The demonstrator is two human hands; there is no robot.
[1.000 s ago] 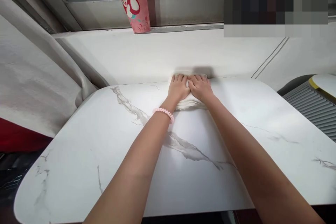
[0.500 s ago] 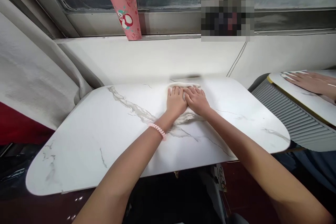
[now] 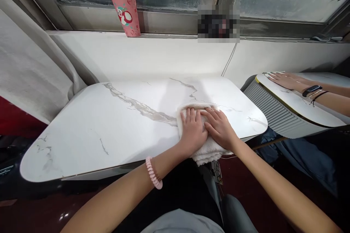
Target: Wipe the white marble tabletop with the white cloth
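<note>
A folded white towel [image 3: 209, 151] lies at the front edge of a white marble-patterned table [image 3: 109, 138], its near end hanging over the edge. My left hand [image 3: 193, 131] rests flat on it, fingers stretched forward, with a pink coil band [image 3: 154, 173] around the wrist. Beside it, my right hand [image 3: 221, 128] also presses flat on the towel, its fingers spread and angled to the left, reaching close to the left hand. Neither hand has its fingers wrapped around the cloth.
On the window ledge stands a tilted pink paper cup [image 3: 125, 11] with a red straw. To its right is a blurred-out object [image 3: 218, 25] with a cord below. Another person's hands [image 3: 287, 80] lie on a second table [image 3: 308, 111] at right. A pale curtain [image 3: 32, 54] hangs at left.
Both hands and the towel have come from the back of the table toward its front edge. The view has shifted right, showing more of the other person's arms.
</note>
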